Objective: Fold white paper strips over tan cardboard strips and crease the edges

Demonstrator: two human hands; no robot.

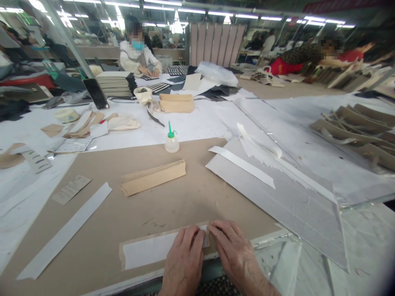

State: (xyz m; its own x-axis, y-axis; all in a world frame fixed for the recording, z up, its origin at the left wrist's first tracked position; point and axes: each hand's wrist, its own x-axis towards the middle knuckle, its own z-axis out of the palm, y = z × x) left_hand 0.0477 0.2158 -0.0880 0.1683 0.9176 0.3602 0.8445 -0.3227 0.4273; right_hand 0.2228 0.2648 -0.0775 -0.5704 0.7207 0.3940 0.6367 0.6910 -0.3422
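1. The left hand is laid palm down over the right-hand part of a white strip, its wrist set at about six o'clock and its knuckles raised. Its fingers are bent and held close together, directed toward twelve to one o'clock, with the tips rested on the strip; whether anything is gripped cannot be told, as the thumb's contact is hidden.
2. The right hand is brought in from five o'clock, with the wrist angled and the back of the hand turned up. Its fingers are curved toward eleven o'clock and gathered at the end of a tan backing strip. The end is touched by the fingertips; whether it is pinched cannot be seen.
3. The fingertips of both hands are placed near each other, with only a narrow space left between.
4. The white strip is laid on the tan backing strip, and a tan margin is left showing around it. Both are set along the near edge of a tan board, extended from the hands toward nine o'clock.
5. From the hands, a tan bundle is found at ten to eleven o'clock, a bottle with a green spout at eleven, and a long white strip at nine.
6. At two o'clock, a pale sheet is laid partly over the board.
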